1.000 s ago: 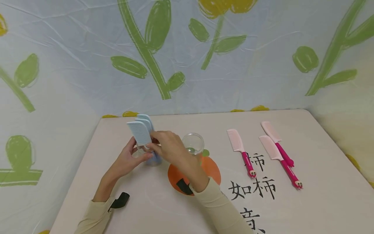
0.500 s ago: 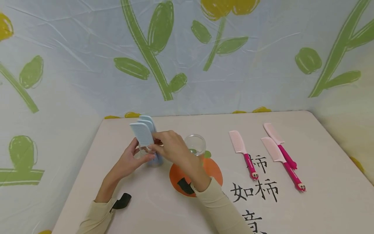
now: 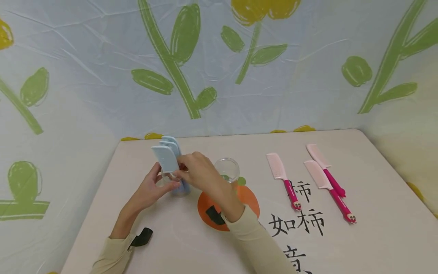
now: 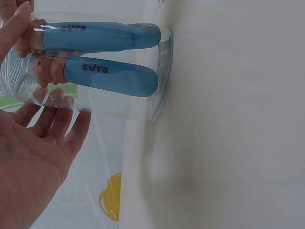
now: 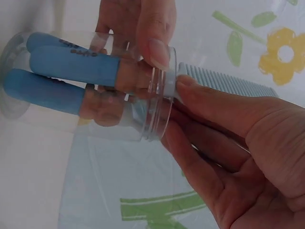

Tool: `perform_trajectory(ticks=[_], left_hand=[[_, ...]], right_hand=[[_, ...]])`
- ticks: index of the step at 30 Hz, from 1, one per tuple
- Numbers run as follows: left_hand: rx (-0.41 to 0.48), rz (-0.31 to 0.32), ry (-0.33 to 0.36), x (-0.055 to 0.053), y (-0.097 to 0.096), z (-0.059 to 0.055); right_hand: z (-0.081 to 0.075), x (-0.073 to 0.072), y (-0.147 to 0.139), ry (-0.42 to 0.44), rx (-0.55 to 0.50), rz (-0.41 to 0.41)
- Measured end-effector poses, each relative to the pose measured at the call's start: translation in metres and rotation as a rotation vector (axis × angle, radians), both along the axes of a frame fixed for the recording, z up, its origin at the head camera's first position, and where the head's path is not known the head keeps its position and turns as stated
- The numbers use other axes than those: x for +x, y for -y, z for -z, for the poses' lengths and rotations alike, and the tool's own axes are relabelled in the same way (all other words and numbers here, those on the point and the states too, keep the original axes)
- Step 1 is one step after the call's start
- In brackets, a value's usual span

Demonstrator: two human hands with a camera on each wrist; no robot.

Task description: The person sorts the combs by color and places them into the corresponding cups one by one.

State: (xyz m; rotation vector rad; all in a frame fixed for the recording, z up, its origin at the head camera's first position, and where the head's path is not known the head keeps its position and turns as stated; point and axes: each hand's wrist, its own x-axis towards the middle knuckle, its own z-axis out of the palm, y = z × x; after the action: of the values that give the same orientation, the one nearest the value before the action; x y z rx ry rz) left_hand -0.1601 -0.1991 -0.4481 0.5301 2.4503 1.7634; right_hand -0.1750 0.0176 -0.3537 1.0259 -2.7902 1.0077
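Observation:
A clear jar (image 4: 164,76) stands at the left of the table, with three light blue combs in it, heads up. Their blue handles (image 4: 112,76), marked "CUTE", show through the wall, with brown figures near the necks. My left hand (image 3: 150,190) grips the jar near its mouth, thumb on the near side and fingers round the far side. At the rim, my right hand (image 3: 200,171) pinches a comb (image 3: 167,159) at its neck, between thumb and fingers. The comb's teeth (image 5: 228,81) extend past my right thumb. The other combs' heads stand just behind it.
A second clear jar (image 3: 227,169) stands beyond my right forearm, by an orange persimmon print (image 3: 248,199). Three pink combs (image 3: 291,182) with magenta handles lie at the right, two of them crossing. Black characters (image 3: 295,222) mark the tabletop; a patterned cloth (image 3: 273,95) hangs behind.
The head view has shifted slightly. Both hands keep nearly the same place and grip on the jar and comb; the pink combs have not moved.

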Motion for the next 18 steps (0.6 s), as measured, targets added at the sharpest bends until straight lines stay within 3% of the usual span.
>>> perform_trajectory(ticks=[7,18], left_hand=[[0.002,-0.001,0.003,-0.001,0.002,0.0],[0.001,0.0,0.006,-0.003,0.002,0.002]], right_hand=[[-0.003,0.0,0.002,-0.019,0.076,0.0],[0.0,-0.008,-0.009,0.068,-0.08,-0.144]])
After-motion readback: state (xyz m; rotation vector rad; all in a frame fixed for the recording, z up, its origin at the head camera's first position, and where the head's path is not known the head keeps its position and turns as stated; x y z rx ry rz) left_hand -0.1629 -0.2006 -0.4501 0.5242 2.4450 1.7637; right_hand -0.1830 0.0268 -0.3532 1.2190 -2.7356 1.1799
